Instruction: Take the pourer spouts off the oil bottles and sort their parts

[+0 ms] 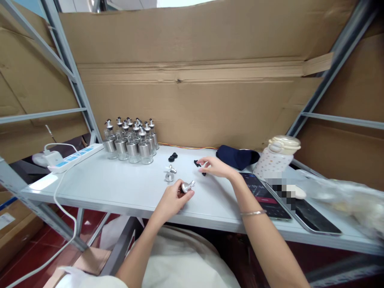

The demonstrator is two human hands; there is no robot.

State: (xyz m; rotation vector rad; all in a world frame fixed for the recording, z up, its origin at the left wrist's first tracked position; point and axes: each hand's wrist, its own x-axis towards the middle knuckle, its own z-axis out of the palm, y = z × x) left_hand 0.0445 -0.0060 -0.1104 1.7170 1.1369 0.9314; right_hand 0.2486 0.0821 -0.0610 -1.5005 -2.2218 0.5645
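Observation:
My left hand (176, 198) is closed around a silver metal pourer spout (188, 186), its nozzle pointing up and to the right. My right hand (214, 166) reaches over small black plastic pieces (197, 163), its fingers curved and apart; whether a fingertip touches one cannot be made out. Between the hands and the bottles, more silver spout parts (169, 176) lie on the white table (120, 188). Behind them sit several round black stoppers (172, 157).
Several glass bottles with metal sleeves and spouts (133, 150) stand at the back left beside a power strip (76, 157). To the right are a dark blue cap (237, 157), a dotted tumbler (274, 158), a phone (264, 198), a tablet (315, 214) and plastic bags (351, 200). Cardboard (195, 108) walls the back.

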